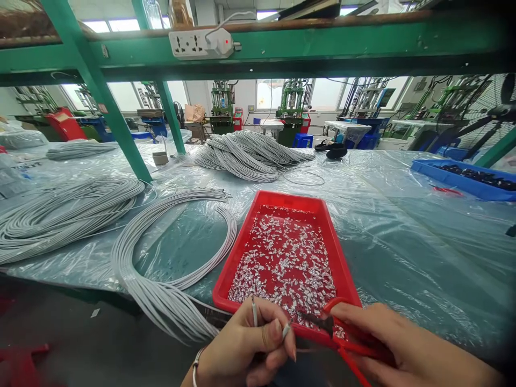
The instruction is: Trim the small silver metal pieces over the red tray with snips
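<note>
My left hand (250,344) is closed in a pinch round thin grey cable ends (254,312) that stick up between thumb and fingers, at the near edge of a red tray (242,244). My right hand (403,344) grips red-handled cutters (322,322) whose dark jaws point left toward the cable tip near my left thumb. The tray holds many small silvery-white cut scraps (282,258). A loop of grey cables (161,295) curves on the table left of the tray and runs down toward my left hand.
Plastic sheeting (403,226) covers the table. Grey cable bundles lie at the left (60,215) and back centre (245,153). A blue tray (463,180) with dark parts sits far right. A green shelf frame (282,48) with a power strip (201,43) hangs overhead.
</note>
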`<control>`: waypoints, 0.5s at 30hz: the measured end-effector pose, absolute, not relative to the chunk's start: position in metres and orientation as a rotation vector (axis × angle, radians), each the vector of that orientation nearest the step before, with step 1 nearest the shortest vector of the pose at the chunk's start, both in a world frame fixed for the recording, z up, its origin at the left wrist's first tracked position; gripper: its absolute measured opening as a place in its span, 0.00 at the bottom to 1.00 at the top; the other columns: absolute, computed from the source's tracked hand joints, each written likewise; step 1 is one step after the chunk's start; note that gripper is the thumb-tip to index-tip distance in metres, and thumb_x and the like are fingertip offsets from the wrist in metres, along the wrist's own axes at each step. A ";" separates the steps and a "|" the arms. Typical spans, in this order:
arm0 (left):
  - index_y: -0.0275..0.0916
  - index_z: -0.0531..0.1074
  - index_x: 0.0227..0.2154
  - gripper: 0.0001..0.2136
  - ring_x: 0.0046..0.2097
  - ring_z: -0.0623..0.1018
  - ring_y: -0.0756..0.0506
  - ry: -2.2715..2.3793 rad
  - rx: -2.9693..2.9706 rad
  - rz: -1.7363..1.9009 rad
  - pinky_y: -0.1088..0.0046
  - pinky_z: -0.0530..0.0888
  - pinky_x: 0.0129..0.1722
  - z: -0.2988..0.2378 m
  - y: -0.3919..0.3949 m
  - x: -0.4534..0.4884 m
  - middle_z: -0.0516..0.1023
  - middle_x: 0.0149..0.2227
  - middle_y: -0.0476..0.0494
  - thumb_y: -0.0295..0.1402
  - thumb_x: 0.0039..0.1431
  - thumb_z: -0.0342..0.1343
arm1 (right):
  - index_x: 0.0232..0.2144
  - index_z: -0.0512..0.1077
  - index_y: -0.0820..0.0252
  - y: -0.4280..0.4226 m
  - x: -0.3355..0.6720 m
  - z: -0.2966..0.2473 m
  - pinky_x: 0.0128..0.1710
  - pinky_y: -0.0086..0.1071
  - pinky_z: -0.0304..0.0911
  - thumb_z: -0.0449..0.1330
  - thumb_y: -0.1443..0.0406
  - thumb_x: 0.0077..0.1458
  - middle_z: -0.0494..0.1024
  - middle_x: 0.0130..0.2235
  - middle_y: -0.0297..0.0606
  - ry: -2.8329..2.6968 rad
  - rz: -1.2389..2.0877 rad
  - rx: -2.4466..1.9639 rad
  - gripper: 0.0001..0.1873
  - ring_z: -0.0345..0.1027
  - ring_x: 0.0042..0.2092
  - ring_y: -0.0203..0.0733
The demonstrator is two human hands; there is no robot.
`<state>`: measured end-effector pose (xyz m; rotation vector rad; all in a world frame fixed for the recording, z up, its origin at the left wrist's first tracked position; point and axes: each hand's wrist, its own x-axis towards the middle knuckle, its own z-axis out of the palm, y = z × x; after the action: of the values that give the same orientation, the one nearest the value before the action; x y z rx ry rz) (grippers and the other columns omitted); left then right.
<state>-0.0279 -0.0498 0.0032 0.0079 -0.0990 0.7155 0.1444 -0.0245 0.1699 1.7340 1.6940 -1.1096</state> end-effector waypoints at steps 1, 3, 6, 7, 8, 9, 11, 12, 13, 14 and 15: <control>0.34 0.73 0.25 0.11 0.10 0.54 0.60 -0.080 0.018 0.726 0.86 0.48 0.06 0.004 -0.050 -0.028 0.61 0.14 0.54 0.37 0.55 0.57 | 0.47 0.69 0.56 -0.025 0.143 0.166 0.43 0.33 0.64 0.57 0.58 0.50 0.73 0.43 0.43 1.671 -1.136 1.877 0.20 0.67 0.43 0.44; 0.34 0.73 0.26 0.12 0.10 0.54 0.60 0.027 0.092 0.745 0.87 0.49 0.07 0.007 -0.051 -0.027 0.61 0.14 0.54 0.39 0.56 0.56 | 0.43 0.70 0.61 -0.026 0.135 0.156 0.32 0.29 0.63 0.61 0.52 0.46 0.71 0.29 0.38 1.560 -1.335 2.130 0.25 0.66 0.31 0.38; 0.34 0.73 0.26 0.16 0.12 0.54 0.61 0.224 0.216 0.735 0.86 0.48 0.10 0.017 -0.054 -0.024 0.61 0.15 0.55 0.46 0.52 0.58 | 0.36 0.69 0.64 -0.024 0.119 0.139 0.21 0.23 0.51 0.64 0.48 0.41 0.64 0.20 0.29 1.347 -1.878 2.202 0.28 0.55 0.21 0.28; 0.35 0.72 0.26 0.17 0.13 0.54 0.61 0.294 0.241 0.733 0.85 0.48 0.11 0.021 -0.055 -0.024 0.61 0.15 0.55 0.47 0.50 0.58 | 0.32 0.68 0.65 -0.023 0.113 0.134 0.21 0.23 0.49 0.65 0.48 0.41 0.65 0.20 0.30 1.309 -2.043 2.175 0.26 0.53 0.20 0.27; 0.35 0.72 0.26 0.18 0.14 0.54 0.61 0.362 0.270 0.745 0.85 0.48 0.13 0.023 -0.056 -0.023 0.60 0.16 0.55 0.48 0.49 0.59 | 0.29 0.68 0.65 -0.022 0.109 0.130 0.21 0.22 0.49 0.66 0.50 0.40 0.67 0.21 0.31 1.266 -2.183 2.165 0.24 0.54 0.21 0.27; 0.35 0.72 0.25 0.18 0.16 0.54 0.60 0.422 0.312 0.772 0.84 0.49 0.14 0.025 -0.057 -0.022 0.60 0.16 0.54 0.48 0.49 0.58 | 0.26 0.68 0.66 -0.021 0.106 0.128 0.22 0.22 0.49 0.67 0.51 0.40 0.67 0.21 0.32 1.228 -2.279 2.171 0.23 0.55 0.22 0.27; 0.34 0.74 0.25 0.18 0.19 0.57 0.58 0.505 0.420 0.835 0.82 0.51 0.18 0.026 -0.058 -0.021 0.60 0.17 0.52 0.48 0.51 0.57 | 0.23 0.67 0.67 -0.022 0.103 0.124 0.22 0.21 0.47 0.68 0.54 0.40 0.65 0.19 0.31 1.133 -2.402 2.206 0.21 0.56 0.23 0.27; 0.34 0.75 0.26 0.18 0.20 0.58 0.57 0.529 0.468 0.869 0.81 0.52 0.19 0.026 -0.058 -0.021 0.61 0.17 0.51 0.47 0.52 0.56 | 0.22 0.67 0.67 -0.023 0.103 0.122 0.21 0.21 0.46 0.68 0.55 0.41 0.65 0.19 0.31 1.055 -2.444 2.250 0.21 0.55 0.22 0.26; 0.34 0.76 0.27 0.17 0.21 0.59 0.56 0.541 0.501 0.895 0.80 0.53 0.20 0.025 -0.058 -0.020 0.62 0.18 0.50 0.46 0.53 0.56 | 0.22 0.66 0.66 -0.025 0.103 0.121 0.20 0.20 0.45 0.67 0.56 0.42 0.64 0.19 0.30 0.951 -2.497 2.282 0.20 0.53 0.21 0.25; 0.34 0.76 0.29 0.17 0.22 0.60 0.55 0.541 0.516 0.911 0.80 0.55 0.21 0.025 -0.057 -0.020 0.63 0.18 0.50 0.46 0.53 0.56 | 0.21 0.66 0.66 -0.028 0.104 0.119 0.19 0.20 0.43 0.66 0.57 0.44 0.64 0.18 0.29 0.824 -2.567 2.293 0.19 0.50 0.18 0.23; 0.35 0.76 0.29 0.16 0.22 0.61 0.55 0.532 0.518 0.918 0.79 0.56 0.22 0.024 -0.057 -0.020 0.64 0.19 0.49 0.45 0.54 0.56 | 0.20 0.64 0.66 -0.030 0.105 0.118 0.18 0.20 0.42 0.65 0.57 0.46 0.63 0.17 0.28 0.685 -2.647 2.286 0.18 0.46 0.16 0.22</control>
<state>-0.0197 -0.0566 0.0243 0.5182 0.5322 0.9178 0.1048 -0.0302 0.1175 2.2861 0.6848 -2.6467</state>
